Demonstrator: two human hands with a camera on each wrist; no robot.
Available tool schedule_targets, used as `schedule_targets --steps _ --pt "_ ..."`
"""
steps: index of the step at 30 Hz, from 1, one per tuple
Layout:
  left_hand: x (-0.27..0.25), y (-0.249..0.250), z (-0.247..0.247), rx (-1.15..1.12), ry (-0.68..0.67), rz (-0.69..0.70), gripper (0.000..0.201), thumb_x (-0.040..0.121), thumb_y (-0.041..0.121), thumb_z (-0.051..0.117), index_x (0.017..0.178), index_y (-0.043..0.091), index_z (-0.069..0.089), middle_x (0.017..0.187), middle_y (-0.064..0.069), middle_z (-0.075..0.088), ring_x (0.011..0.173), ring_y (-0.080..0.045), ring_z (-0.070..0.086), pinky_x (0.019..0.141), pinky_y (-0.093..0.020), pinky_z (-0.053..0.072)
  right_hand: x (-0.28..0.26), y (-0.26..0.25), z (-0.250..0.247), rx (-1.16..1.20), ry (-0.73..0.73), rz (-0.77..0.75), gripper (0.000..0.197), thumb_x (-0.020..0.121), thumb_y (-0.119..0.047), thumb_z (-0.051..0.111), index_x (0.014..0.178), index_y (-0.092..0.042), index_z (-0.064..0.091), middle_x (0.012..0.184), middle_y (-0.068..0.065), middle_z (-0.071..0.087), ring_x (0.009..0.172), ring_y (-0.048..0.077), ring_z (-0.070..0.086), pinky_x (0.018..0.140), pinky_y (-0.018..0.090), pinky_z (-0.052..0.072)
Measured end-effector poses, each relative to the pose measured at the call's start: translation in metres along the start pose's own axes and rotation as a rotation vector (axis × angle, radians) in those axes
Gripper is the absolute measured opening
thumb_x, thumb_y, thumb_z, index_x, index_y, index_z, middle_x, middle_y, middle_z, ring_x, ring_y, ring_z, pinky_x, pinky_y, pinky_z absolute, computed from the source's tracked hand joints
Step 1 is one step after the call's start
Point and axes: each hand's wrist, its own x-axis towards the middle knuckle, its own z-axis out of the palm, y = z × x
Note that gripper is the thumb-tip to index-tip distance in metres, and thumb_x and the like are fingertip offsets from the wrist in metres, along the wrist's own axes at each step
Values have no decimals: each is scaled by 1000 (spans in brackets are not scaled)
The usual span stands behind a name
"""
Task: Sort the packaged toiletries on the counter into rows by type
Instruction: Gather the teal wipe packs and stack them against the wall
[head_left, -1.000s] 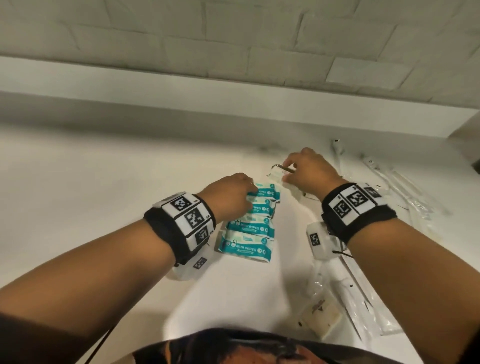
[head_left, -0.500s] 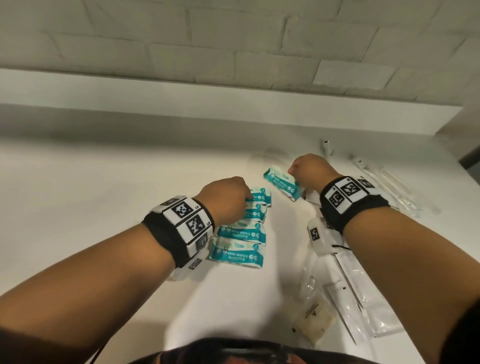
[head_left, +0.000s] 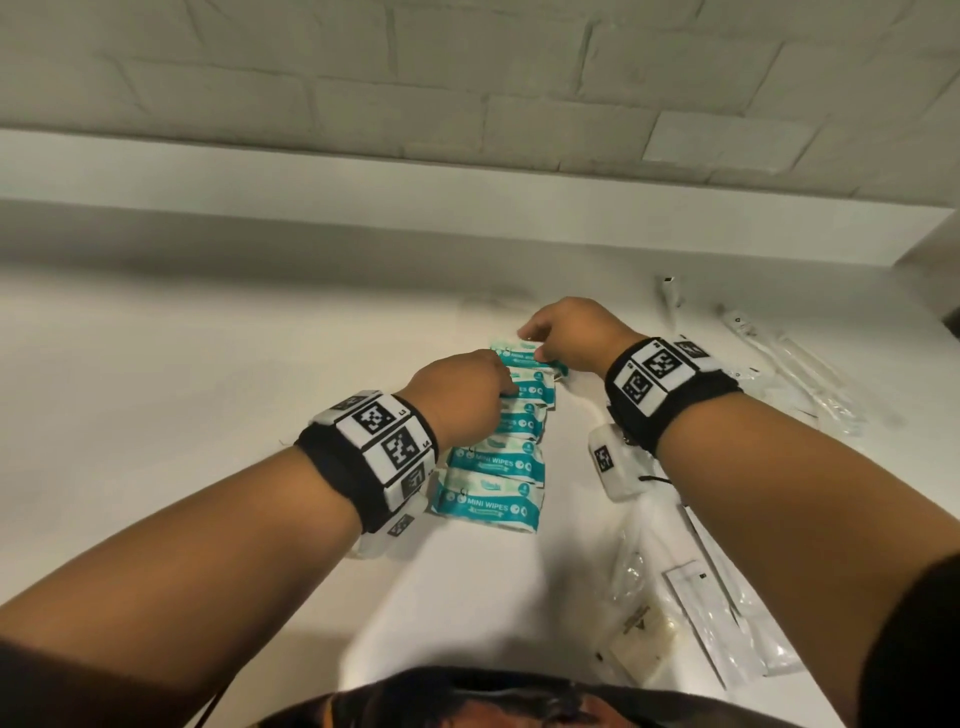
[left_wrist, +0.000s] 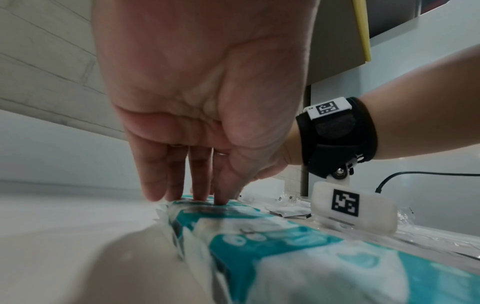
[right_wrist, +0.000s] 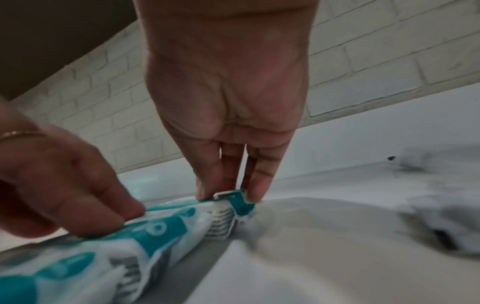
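Observation:
A row of several teal-and-white mini wipes packs runs away from me on the white counter. My left hand lies over the middle of the row, its straight fingers pressing down on a pack. My right hand is at the far end of the row and pinches the end of the farthest wipes pack. In the right wrist view the pack's crimped end sits between the thumb and fingers of the right hand, with the pack low on the counter.
Long clear-wrapped packages lie at the far right of the counter. More clear sachets and a small beige packet lie near right, by the counter's front edge. A raised ledge and brick wall close the back.
My right hand took up a wipes pack at the right, carried it left through the air and lowered it to the row's far end. The left hand stayed on the row.

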Motion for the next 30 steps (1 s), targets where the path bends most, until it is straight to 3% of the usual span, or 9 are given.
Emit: schedule_targets --steps 9,11,13,15,18,22,26,30 --pt "-2 1 0 -2 -15 10 40 93 22 46 131 29 56 142 3 44 119 -22 52 98 -41 46 1 -6 7 64 27 -30 37 86 -6 68 122 -12 66 124 2 66 113 15 61 98 27 46" --pt "-4 3 -4 -10 -23 15 40 94 31 48 134 27 53 145 3 41 121 -21 50 99 -41 45 0 -5 7 42 18 -37 36 87 -5 66 122 -13 66 124 1 66 113 15 61 99 27 46" --pt "-10 3 -8 -33 -109 13 62 89 50 53 144 25 39 155 3 27 134 -20 39 108 -41 38 -1 -5 7 1 8 -47 36 87 -6 66 122 -14 66 124 0 66 114 15 60 100 28 45" --pt "-20 5 -10 -1 -252 54 97 76 63 63 152 25 16 161 7 5 146 -20 14 118 -42 22 -3 -4 6 -19 5 -56 36 88 -7 65 123 -15 66 124 0 66 114 15 59 101 29 44" --pt "-35 9 -3 164 -365 175 123 66 61 74 152 25 -6 160 4 -14 147 -22 -12 118 -41 -1 -4 0 7 -12 19 -73 36 88 -7 64 123 -15 66 125 0 66 114 15 59 100 28 44" --pt "-41 13 17 226 -240 222 117 72 47 74 152 19 -6 161 -4 -9 148 -25 -7 121 -41 3 -4 1 7 -65 33 -97 26 87 -10 65 113 -16 69 119 -1 67 109 16 60 90 29 49" --pt "-36 13 16 181 -153 217 110 74 44 71 153 17 0 161 -4 -3 148 -25 0 121 -37 8 6 0 0 -158 -52 -110 25 91 -9 57 109 -18 71 116 -4 66 96 12 57 76 26 43" --pt "-9 6 6 154 -119 186 109 74 43 70 153 17 0 162 -3 -3 149 -23 0 121 -38 9 28 -1 -8 -232 -60 -160 27 92 -13 57 113 -21 72 117 1 62 96 18 59 80 31 50"
